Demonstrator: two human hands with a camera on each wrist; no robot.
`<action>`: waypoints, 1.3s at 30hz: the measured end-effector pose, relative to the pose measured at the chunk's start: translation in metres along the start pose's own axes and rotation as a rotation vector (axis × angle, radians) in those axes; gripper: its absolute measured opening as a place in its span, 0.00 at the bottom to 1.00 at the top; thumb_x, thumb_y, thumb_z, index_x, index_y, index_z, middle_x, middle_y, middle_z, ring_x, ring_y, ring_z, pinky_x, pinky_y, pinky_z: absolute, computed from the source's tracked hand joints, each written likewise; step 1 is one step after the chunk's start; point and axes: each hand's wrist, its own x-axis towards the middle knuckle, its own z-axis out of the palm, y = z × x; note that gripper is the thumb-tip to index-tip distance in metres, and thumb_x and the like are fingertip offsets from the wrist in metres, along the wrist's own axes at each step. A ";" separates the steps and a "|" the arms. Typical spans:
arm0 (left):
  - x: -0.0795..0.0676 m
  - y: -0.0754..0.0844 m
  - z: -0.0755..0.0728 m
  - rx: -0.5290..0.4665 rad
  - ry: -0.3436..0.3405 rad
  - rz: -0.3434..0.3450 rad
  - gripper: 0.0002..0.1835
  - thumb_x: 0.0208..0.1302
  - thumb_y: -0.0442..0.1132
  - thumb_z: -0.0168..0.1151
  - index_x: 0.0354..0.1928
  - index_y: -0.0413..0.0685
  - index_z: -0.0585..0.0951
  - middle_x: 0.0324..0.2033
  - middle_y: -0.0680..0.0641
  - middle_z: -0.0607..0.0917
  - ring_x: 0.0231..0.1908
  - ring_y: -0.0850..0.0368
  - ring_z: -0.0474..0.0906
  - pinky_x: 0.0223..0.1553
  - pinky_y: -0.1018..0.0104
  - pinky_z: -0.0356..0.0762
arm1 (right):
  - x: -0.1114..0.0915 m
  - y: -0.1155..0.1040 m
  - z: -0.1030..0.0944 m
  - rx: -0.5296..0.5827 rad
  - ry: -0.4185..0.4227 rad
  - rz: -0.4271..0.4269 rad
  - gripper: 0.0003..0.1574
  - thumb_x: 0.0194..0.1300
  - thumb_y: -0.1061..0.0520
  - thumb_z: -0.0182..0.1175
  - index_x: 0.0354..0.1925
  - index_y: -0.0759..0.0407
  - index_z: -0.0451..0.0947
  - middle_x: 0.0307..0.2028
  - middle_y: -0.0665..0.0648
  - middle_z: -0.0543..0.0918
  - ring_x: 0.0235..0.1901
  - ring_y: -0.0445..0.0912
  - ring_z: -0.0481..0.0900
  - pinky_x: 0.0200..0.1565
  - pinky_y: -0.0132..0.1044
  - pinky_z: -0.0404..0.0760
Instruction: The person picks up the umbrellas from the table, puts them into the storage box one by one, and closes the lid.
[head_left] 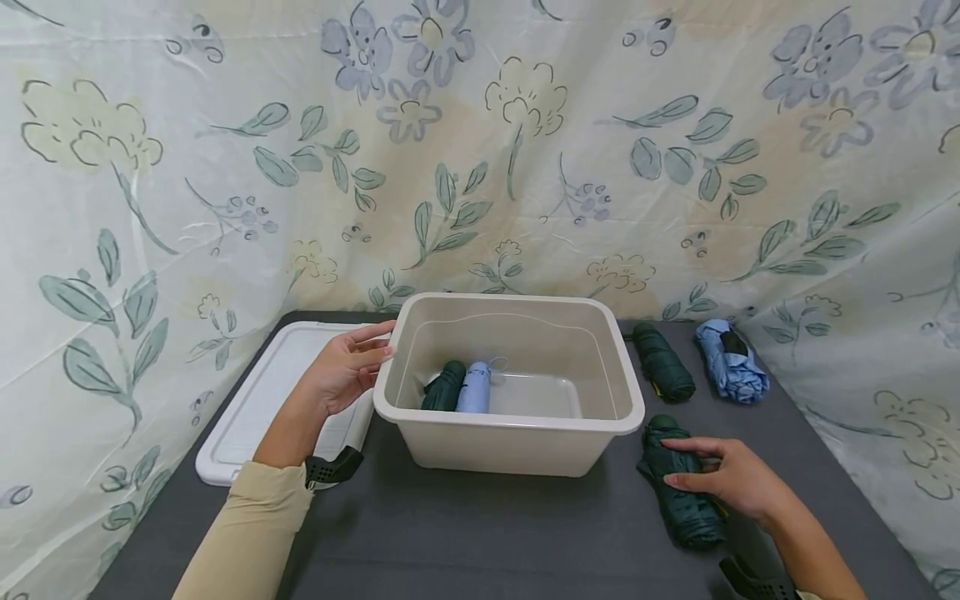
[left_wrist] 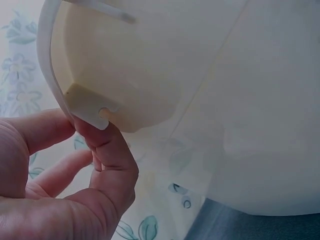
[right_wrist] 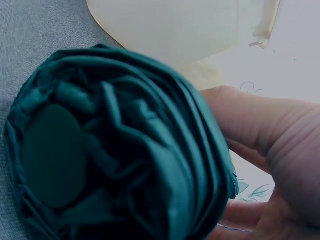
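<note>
My left hand (head_left: 348, 367) grips the left rim of a beige plastic storage bin (head_left: 510, 446); the left wrist view shows the thumb and fingers (left_wrist: 115, 170) pinching the rim's edge. Inside the bin lie a dark green folded umbrella (head_left: 444, 387) and a light blue folded umbrella (head_left: 475, 388), side by side. At the right, my right hand (head_left: 723, 479) holds another dark green folded umbrella (head_left: 684, 500) lying on the table, thumb on the near side and fingers across it. In the right wrist view, that umbrella's round end (right_wrist: 55, 155) faces the camera.
A white lid (head_left: 258, 400) lies flat left of the bin. Behind the held umbrella are one more dark green folded umbrella (head_left: 663, 362) and a blue one (head_left: 731, 362) with a black part. A floral sheet (head_left: 480, 167) hangs behind the grey table (head_left: 450, 533).
</note>
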 end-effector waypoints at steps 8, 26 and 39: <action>0.000 0.000 -0.002 0.016 0.007 -0.005 0.35 0.71 0.35 0.65 0.76 0.43 0.65 0.44 0.53 0.87 0.42 0.58 0.89 0.46 0.62 0.88 | 0.002 0.000 0.003 -0.003 0.002 0.004 0.48 0.55 0.41 0.77 0.69 0.58 0.75 0.73 0.76 0.63 0.41 0.48 0.78 0.39 0.38 0.80; 0.000 0.002 -0.001 0.046 0.012 -0.001 0.34 0.70 0.35 0.65 0.76 0.42 0.66 0.43 0.53 0.86 0.42 0.58 0.88 0.47 0.62 0.88 | 0.002 -0.010 0.000 -0.150 -0.053 0.039 0.54 0.53 0.36 0.77 0.73 0.51 0.71 0.73 0.79 0.60 0.66 0.75 0.65 0.53 0.72 0.76; 0.003 0.003 -0.002 0.065 0.007 0.005 0.34 0.70 0.36 0.66 0.76 0.43 0.66 0.44 0.53 0.86 0.43 0.58 0.88 0.48 0.62 0.88 | 0.003 -0.016 0.005 -0.240 0.003 0.015 0.54 0.50 0.36 0.79 0.71 0.49 0.74 0.67 0.78 0.70 0.56 0.64 0.77 0.48 0.60 0.82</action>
